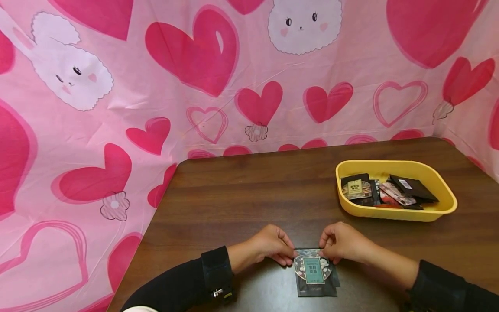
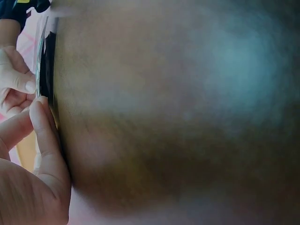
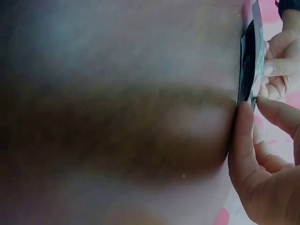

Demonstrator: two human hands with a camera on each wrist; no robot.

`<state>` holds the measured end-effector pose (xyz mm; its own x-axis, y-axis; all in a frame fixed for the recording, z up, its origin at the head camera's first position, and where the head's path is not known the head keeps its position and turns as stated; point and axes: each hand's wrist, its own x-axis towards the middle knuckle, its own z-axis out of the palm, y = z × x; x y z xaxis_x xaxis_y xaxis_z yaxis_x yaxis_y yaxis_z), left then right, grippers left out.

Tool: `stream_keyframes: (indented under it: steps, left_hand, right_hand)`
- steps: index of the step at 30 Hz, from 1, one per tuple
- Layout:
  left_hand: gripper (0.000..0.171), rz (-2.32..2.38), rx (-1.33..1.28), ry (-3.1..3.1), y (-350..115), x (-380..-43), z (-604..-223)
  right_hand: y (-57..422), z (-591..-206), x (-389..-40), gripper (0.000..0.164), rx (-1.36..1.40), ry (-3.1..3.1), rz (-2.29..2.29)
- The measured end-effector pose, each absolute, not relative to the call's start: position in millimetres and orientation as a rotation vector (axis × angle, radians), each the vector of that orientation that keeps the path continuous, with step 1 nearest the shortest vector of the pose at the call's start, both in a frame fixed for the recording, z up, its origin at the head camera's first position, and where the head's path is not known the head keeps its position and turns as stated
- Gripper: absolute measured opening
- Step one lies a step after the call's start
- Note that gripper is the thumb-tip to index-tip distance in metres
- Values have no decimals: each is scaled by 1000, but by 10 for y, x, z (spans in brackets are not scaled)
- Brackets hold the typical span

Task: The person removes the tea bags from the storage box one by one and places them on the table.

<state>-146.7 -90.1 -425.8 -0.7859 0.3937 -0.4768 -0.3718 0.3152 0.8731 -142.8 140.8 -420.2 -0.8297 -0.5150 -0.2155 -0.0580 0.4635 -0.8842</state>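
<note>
A dark tea packet point(image 1: 314, 272) with a teal label and a round floral picture is at the near side of the table, its label facing up. By its top left corner, my left hand point(image 1: 273, 245) pinches it between thumb and fingers. My right hand point(image 1: 344, 243) pinches the top right corner in the same way. Under it, the edge of another dark packet point(image 1: 337, 278) sticks out on the right. Both wrist views show the packets point(image 2: 47, 70) edge-on, close over the tabletop, with fingertips at the upper edge.
A yellow basin point(image 1: 397, 213) stands at the right rear of the table point(image 1: 249, 195). It holds several dark and patterned packets. Pink cloth point(image 1: 218, 78) with hearts and rabbits hangs along the back and left edges of the table.
</note>
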Motion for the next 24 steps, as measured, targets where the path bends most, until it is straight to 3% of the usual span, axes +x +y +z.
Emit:
stream_keyframes:
  steps: [6, 12, 19, 24]
  left_hand:
    - [14, 1460, 78, 2033, -870, -1523, -4189]
    - [13, 1277, 334, 2279, -736, -1903, -3943]
    - [20, 718, 964, 2732, -150, -2427, -3532]
    - [26, 457, 1094, 2845, 394, -2640, -3475]
  right_hand:
    - [1461, -4095, -1407, 22, -568, 2475, -1175]
    - [1701, -3743, -1530, 19, -488, 2570, -1258]
    - [2268, -3311, -2045, 25, -290, 2808, -1118]
    - [2542, -3324, -2465, 28, -260, 2920, -847]
